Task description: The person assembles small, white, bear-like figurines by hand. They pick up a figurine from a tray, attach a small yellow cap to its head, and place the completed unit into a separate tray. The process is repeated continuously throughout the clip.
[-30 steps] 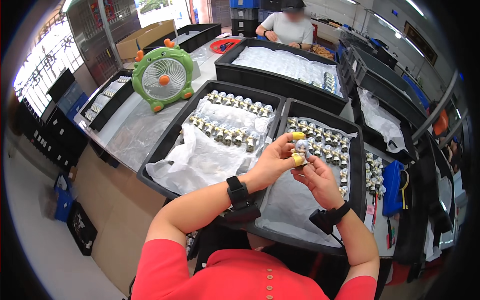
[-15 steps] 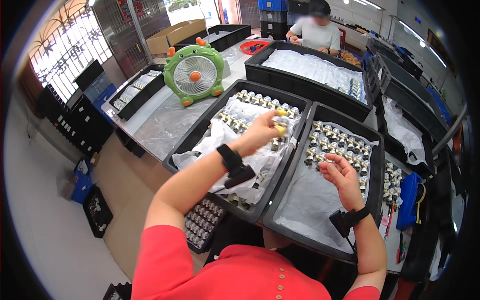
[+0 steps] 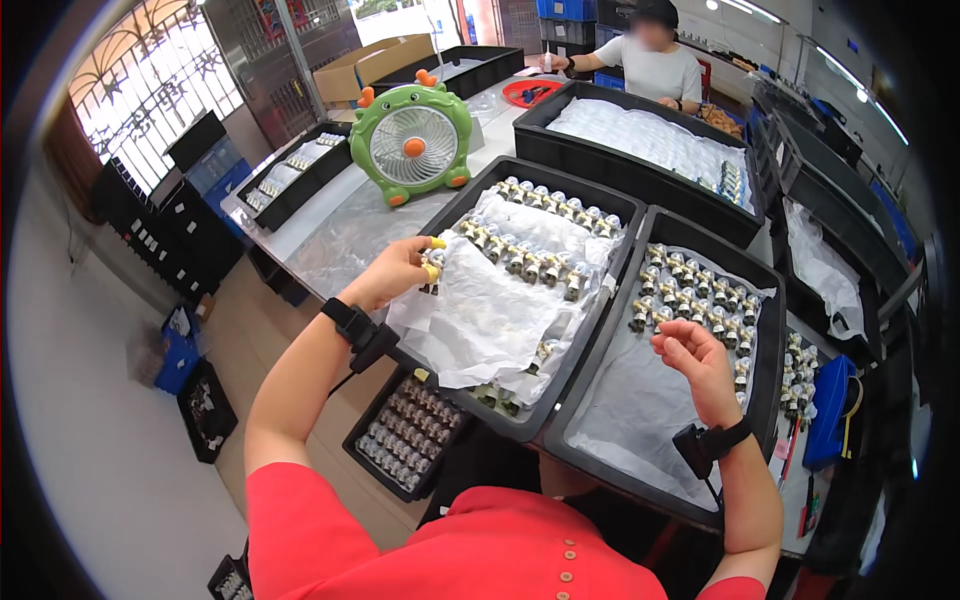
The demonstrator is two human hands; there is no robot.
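The left hand [image 3: 385, 280], at eleven o'clock from the wearer, pinches a small figurine [image 3: 432, 284] in yellow-capped fingertips [image 3: 437, 243], presumably keeping skin off its finish, at the left tray's [image 3: 575, 180] nine o'clock side; the right hand [image 3: 702, 368], half-curled, looks empty to me above the right tray [image 3: 630, 485]; white paper [image 3: 485, 325] probably separates layers, since figurines peek out below; at half past eleven, a green fan [image 3: 412, 147].
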